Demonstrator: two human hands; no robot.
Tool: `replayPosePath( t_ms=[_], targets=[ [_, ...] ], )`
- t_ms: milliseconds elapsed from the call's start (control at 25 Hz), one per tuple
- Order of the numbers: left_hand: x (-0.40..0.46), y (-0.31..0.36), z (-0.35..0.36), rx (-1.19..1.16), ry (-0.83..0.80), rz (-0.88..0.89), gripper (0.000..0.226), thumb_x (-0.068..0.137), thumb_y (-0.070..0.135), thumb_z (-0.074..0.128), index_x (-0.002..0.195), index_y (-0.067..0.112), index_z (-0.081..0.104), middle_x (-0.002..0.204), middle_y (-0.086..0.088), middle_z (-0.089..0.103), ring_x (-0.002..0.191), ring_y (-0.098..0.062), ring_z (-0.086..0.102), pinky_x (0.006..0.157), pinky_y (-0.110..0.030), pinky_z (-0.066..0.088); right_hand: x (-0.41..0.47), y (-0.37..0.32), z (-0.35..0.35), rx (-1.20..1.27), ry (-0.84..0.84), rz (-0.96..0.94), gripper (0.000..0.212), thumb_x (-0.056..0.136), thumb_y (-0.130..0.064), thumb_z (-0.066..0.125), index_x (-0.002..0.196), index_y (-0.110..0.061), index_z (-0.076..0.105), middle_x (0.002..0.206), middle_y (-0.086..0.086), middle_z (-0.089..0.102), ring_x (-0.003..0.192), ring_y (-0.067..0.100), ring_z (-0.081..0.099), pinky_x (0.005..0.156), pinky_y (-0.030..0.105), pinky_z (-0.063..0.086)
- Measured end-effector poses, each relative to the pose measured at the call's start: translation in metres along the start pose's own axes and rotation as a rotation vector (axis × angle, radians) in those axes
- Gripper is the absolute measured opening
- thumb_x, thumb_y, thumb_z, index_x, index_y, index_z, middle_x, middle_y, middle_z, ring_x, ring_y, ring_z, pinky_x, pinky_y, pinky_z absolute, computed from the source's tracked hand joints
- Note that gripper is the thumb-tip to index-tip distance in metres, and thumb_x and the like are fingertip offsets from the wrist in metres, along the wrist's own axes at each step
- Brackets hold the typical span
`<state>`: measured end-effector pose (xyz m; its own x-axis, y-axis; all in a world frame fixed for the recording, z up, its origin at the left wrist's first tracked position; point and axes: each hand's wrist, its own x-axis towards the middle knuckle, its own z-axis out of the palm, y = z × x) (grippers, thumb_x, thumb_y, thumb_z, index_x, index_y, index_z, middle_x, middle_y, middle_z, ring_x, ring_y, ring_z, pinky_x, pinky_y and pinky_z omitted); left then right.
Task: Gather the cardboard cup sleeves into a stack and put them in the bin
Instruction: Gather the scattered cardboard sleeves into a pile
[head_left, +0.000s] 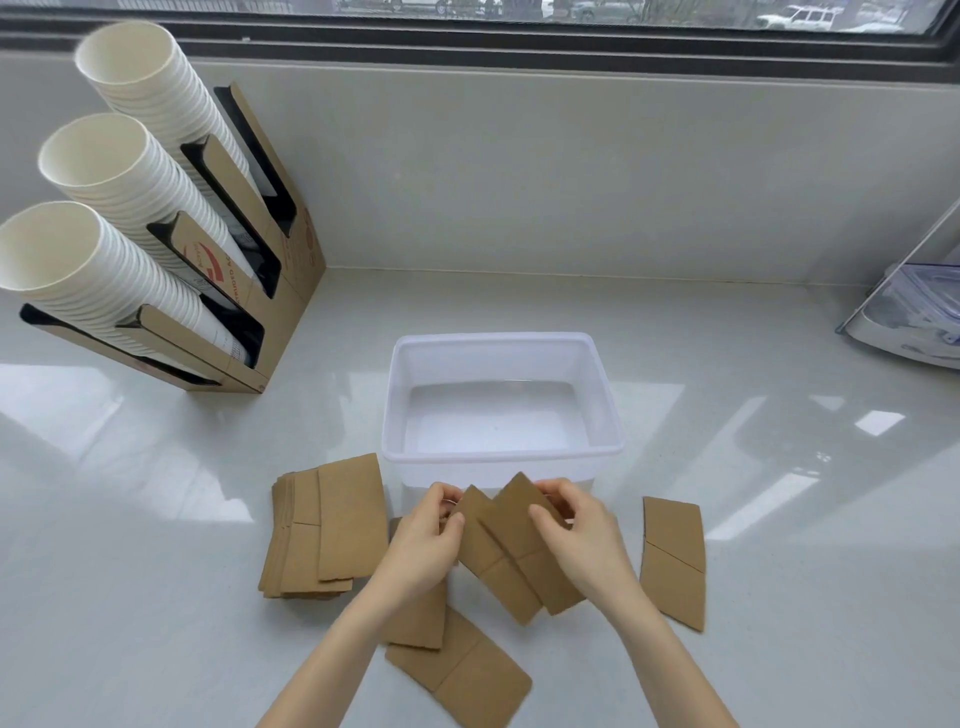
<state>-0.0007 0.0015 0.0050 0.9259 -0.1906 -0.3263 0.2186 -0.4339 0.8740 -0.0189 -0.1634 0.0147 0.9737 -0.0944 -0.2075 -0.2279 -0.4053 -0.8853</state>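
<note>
My left hand (426, 540) and my right hand (582, 540) together hold two flat brown cardboard sleeves (514, 551), fanned apart, just in front of a clear plastic bin (400, 400) that has nothing in it. A pile of several sleeves (322, 530) lies on the counter to the left of my hands. One loose sleeve (674, 561) lies to the right. Another sleeve (462, 670) lies near the front, with one more sleeve (418, 618) partly hidden under my left wrist.
A cardboard cup holder (296, 291) with three slanted stacks of white paper cups (119, 176) stands at the back left. A clear lidded container (919, 306) leans at the far right. A low wall and a window run behind the glossy counter (727, 467).
</note>
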Motion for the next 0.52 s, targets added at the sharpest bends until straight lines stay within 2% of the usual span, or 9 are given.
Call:
replayPosePath(
  t_ms=[160,360,520],
  targets=[
    [-0.004,0.001,-0.001,-0.100,-0.050,-0.040,0.019,0.093,0.011,0.032,0.091,0.024,0.045,0.090,0.006,0.064,0.080,-0.012,0.056,0.064,-0.020,0.045,0.005,0.004,0.013,-0.119,-0.008,-0.041,0.025,0.087,-0.022,0.053,0.111,-0.021,0.058,0.100,-0.005,0.057,0.093,0.008,0.052,0.066,0.005,0.036],
    [-0.007,0.000,0.000,-0.179,-0.081,-0.084,0.021,0.092,0.011,0.031,0.101,0.018,0.048,0.080,0.002,0.062,0.073,-0.008,0.055,0.067,-0.020,0.044,0.006,0.008,0.015,-0.167,-0.059,-0.050,0.030,0.084,-0.026,0.058,0.114,-0.025,0.058,0.099,-0.004,0.053,0.094,0.009,0.050,0.069,0.007,0.036],
    [-0.008,-0.002,0.004,-0.134,-0.092,-0.016,0.012,0.090,0.017,0.045,0.101,0.018,0.049,0.080,0.003,0.065,0.065,-0.002,0.057,0.057,-0.011,0.043,0.007,0.010,0.019,-0.225,-0.058,-0.064,0.029,0.080,-0.031,0.061,0.109,-0.028,0.060,0.092,-0.005,0.051,0.088,0.012,0.052,0.076,0.020,0.043]
  ],
)
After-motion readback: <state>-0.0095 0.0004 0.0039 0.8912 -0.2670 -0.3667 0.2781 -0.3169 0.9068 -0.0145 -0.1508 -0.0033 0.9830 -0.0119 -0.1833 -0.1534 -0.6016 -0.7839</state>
